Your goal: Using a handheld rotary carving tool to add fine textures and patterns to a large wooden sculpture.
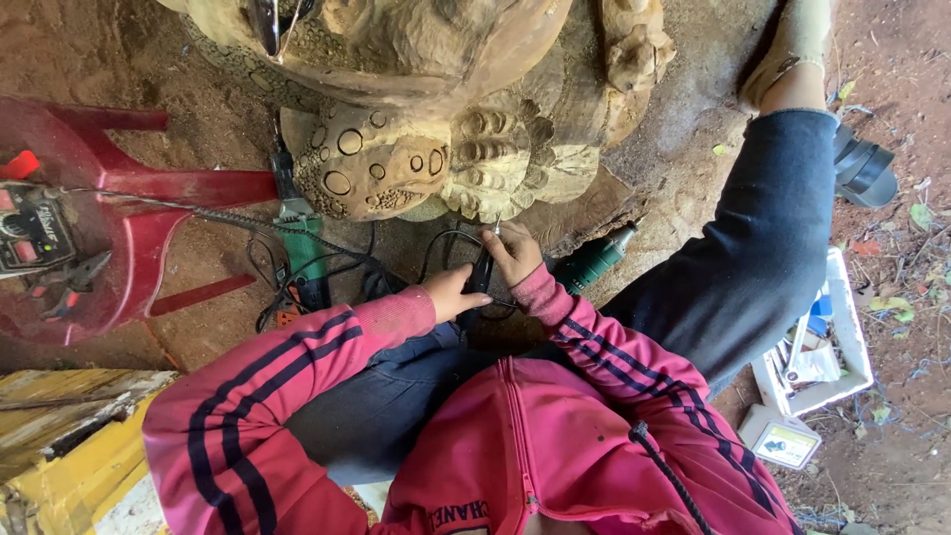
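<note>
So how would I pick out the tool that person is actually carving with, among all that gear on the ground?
Start at the big pale wood carving at the top. Just below its lower edge, both hands meet around a slim black handpiece with a thin metal tip touching the wood. Unlike the green power tools lying either side, it is pen-thin and held.

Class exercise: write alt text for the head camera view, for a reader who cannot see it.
Seen from above, a seated person in a pink striped jacket grips a slim black rotary carving tool with the left hand and right hand, its tip against a large wooden carving. A red plastic stool stands to the left, a white tray to the right.
</note>
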